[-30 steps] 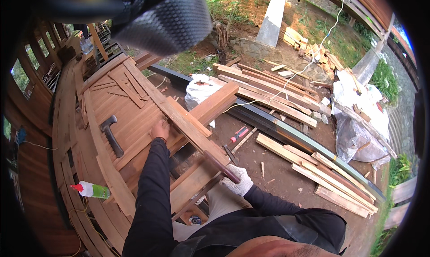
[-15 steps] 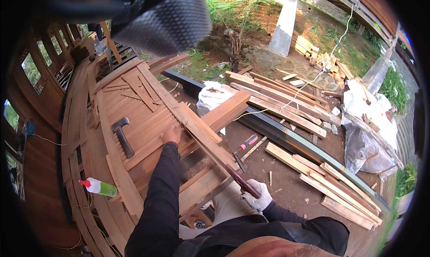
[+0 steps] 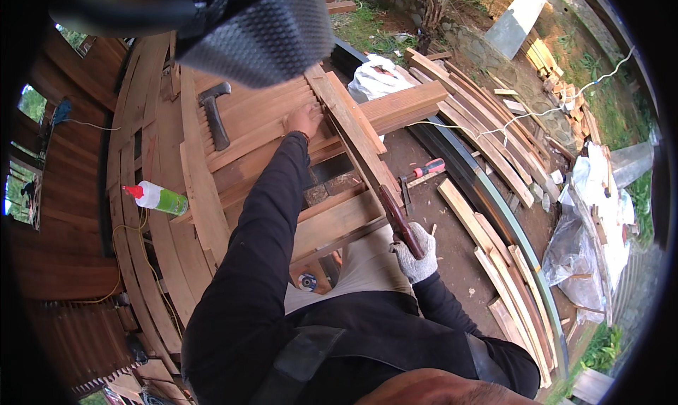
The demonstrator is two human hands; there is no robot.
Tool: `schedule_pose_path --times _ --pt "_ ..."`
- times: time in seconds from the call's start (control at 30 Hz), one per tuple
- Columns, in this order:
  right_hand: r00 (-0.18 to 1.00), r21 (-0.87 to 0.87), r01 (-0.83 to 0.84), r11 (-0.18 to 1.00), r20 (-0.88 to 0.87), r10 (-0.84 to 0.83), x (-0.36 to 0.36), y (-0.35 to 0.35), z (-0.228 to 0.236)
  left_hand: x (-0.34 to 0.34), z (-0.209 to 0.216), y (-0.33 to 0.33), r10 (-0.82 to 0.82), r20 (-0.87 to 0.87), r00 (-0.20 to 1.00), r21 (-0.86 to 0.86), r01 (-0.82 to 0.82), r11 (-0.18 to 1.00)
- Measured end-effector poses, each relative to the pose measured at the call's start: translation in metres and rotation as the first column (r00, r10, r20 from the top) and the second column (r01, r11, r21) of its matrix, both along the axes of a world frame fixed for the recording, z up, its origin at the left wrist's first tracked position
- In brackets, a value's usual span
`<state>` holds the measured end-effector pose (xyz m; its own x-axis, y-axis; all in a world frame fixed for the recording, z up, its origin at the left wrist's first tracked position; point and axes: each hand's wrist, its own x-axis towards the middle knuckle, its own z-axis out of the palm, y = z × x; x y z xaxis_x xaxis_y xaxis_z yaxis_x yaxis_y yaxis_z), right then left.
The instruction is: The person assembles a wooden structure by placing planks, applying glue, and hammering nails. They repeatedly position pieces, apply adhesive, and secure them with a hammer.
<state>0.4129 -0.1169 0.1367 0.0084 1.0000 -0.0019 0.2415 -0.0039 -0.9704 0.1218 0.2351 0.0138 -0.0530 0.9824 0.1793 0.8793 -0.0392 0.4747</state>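
"Which step do you make it?"
"A steadying one, I judge. The bare left hand (image 3: 302, 120) rests on the slatted panel (image 3: 254, 112) near the panel's right edge, just beside the long rail (image 3: 349, 126) that borders it."
"Is it gripping anything?"
"I cannot tell. The fingers look bent, but their tips are too small to show a pinch or a mere press."
"And the other?"
"The gloved right hand (image 3: 417, 255) is wrapped around a dark reddish-brown rod (image 3: 401, 221). The rod's far end comes up to the rail's near end; whether they touch, I can't make out."
"What lies around them?"
"A hatchet-like tool (image 3: 217, 126) by the panel's left edge. Farther left, a white-and-green bottle (image 3: 161, 198) is on the planks (image 3: 176, 235)."
"What does the next move call for?"
"A firm hold on the rod, in my view, a panel that doesn't shift, and left fingers clear of the rail's edge."
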Motion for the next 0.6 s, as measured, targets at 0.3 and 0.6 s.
schedule_pose_path --times 0.3,0.6 --pt "0.998 0.011 -0.004 1.000 0.062 0.003 0.007 -0.005 -0.003 -0.004 0.005 0.008 -0.021 -0.005 1.000 -0.020 0.021 1.000" --pt "0.993 0.076 -0.011 0.997 0.121 0.002 0.009 -0.009 0.001 -0.002 0.014 0.006 -0.009 -0.022 1.000 -0.044 0.008 0.999"
